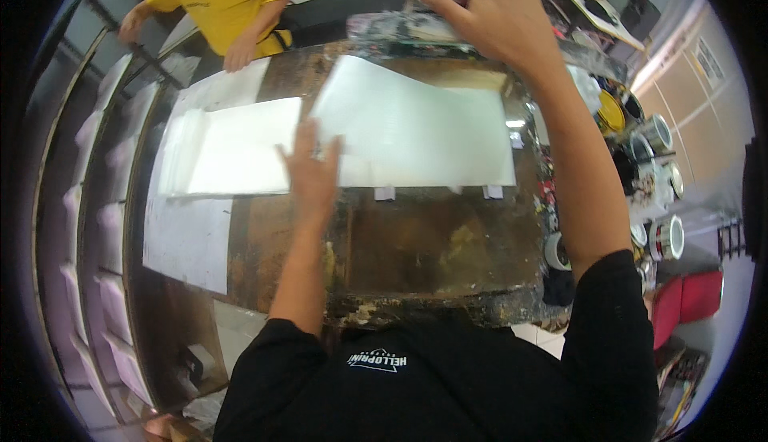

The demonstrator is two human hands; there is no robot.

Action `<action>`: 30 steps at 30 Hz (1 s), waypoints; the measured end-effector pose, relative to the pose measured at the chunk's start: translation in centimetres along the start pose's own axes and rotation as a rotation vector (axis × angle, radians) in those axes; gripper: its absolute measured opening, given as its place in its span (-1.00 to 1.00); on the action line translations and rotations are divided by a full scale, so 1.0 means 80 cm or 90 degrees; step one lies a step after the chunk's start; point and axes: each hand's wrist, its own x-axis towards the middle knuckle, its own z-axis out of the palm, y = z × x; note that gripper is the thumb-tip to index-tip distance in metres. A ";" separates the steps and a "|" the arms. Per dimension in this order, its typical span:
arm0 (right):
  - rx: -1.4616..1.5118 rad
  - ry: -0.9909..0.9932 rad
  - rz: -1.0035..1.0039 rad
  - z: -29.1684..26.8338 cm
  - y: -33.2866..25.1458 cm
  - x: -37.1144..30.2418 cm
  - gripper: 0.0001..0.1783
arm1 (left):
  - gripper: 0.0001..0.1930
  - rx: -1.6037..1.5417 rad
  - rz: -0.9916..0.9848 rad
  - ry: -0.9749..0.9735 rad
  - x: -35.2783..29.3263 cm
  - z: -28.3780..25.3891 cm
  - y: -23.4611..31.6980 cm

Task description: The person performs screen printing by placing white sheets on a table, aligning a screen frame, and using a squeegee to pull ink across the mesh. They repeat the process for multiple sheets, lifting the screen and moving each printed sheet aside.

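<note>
One left hand [311, 175] blurs, fingers wide; I cannot tell what the right hand [502, 18] holds.

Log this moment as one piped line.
left hand: open, blurred, between white paper stack and translucent sheet, contact unclear | right hand: far side of worktable, grip unclear | co-worker in yellow: far left

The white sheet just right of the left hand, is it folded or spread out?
Spread out: the white sheet shows one broad surface, with no fold visible, beside the blurred left hand.
</note>
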 end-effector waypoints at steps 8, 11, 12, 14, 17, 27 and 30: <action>0.001 -0.006 0.045 -0.015 -0.005 0.029 -0.06 | -0.36 -0.055 0.209 -0.157 -0.021 0.064 0.085; 0.005 0.018 0.025 -0.017 0.000 0.039 -0.03 | -0.27 0.028 0.307 -0.394 -0.083 0.144 0.184; 0.023 -0.029 0.031 -0.020 0.004 0.040 -0.02 | -0.31 -0.023 0.299 -0.371 -0.096 0.159 0.197; 0.011 -0.096 0.116 -0.020 0.008 0.042 0.02 | -0.34 0.026 0.288 -0.314 -0.115 0.180 0.210; -0.004 -0.046 0.095 -0.018 0.010 0.044 0.03 | -0.40 0.015 0.283 -0.305 -0.121 0.186 0.208; -0.020 -0.075 0.099 -0.018 0.004 0.042 0.04 | -0.47 -0.277 0.159 -0.268 -0.087 0.172 0.215; -0.025 -0.044 0.054 -0.015 0.003 0.035 0.03 | -0.47 -0.017 0.304 -0.329 -0.092 0.175 0.218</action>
